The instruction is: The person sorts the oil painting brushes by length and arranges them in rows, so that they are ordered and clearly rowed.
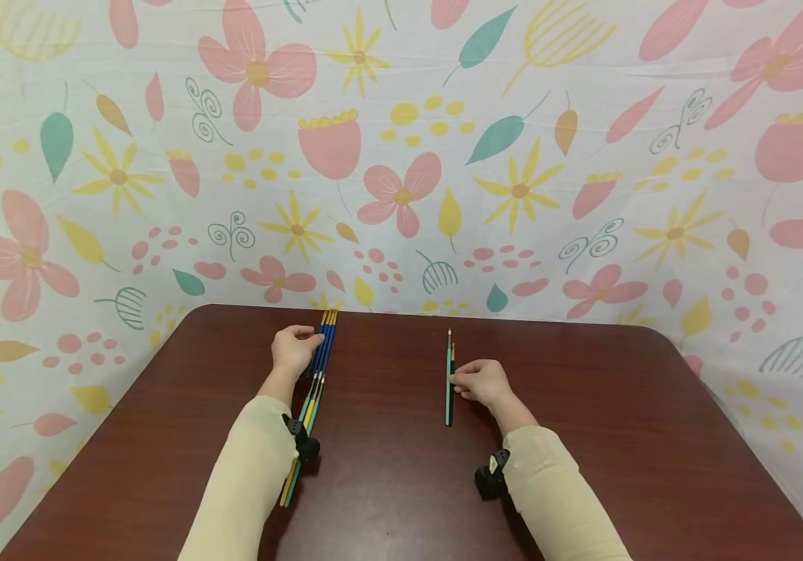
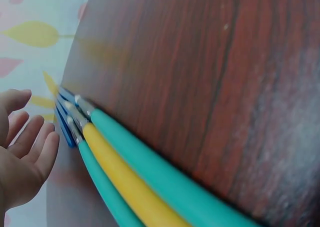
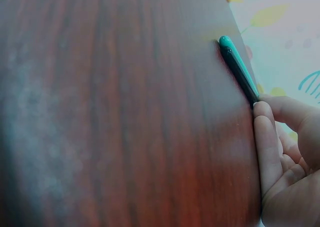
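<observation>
My left hand (image 1: 294, 348) is at a bundle of blue paintbrushes (image 1: 325, 351) near the table's far edge, its fingertips overlapping the handles. In the left wrist view its fingers are loosely bent, thumb apart, gripping nothing. Closer to me, two teal paintbrushes (image 2: 150, 162) and a yellow paintbrush (image 2: 117, 177) lie side by side, their tips meeting the blue ones; my left wrist partly hides them in the head view. With thumb and fingers, my right hand (image 1: 483, 382) pinches a black paintbrush (image 3: 237, 74). A longer teal paintbrush (image 1: 447, 389) lies along its left side.
The dark brown wooden table (image 1: 387, 452) shows bare wood between the two groups of brushes. Behind its far edge hangs a white cloth (image 1: 401, 257) printed with flowers and leaves. Small black cameras (image 1: 489, 481) are strapped at both wrists.
</observation>
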Motion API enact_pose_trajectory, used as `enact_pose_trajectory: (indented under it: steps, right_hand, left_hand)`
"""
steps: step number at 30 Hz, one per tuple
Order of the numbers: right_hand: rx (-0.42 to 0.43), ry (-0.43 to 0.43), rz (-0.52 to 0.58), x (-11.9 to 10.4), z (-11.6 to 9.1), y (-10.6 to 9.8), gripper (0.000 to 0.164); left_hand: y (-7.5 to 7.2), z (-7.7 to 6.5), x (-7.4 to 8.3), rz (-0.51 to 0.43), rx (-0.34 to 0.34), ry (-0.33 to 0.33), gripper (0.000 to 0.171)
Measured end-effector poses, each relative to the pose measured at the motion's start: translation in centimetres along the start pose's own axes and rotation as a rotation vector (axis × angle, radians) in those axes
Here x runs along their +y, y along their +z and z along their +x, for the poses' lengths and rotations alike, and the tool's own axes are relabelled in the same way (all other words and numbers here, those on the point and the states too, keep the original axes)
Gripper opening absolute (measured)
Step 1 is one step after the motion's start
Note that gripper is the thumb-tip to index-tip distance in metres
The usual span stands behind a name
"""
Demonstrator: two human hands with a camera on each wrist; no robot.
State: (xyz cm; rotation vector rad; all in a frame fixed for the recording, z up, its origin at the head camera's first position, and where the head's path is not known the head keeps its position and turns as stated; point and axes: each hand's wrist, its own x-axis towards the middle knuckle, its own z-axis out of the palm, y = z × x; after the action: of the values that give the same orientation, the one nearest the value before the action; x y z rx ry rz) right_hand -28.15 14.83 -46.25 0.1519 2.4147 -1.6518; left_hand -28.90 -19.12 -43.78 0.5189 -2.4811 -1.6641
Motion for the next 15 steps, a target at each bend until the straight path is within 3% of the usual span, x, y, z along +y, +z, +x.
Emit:
enact_pose_trajectory:
  steps: [15]
  right_hand:
    - [0.002, 0.006, -0.001, -0.1, 0.0, 0.0, 0.025]
  left_hand:
    - [3.1, -1.2, 1.8, 0.059, -0.045, 0.125, 0.038]
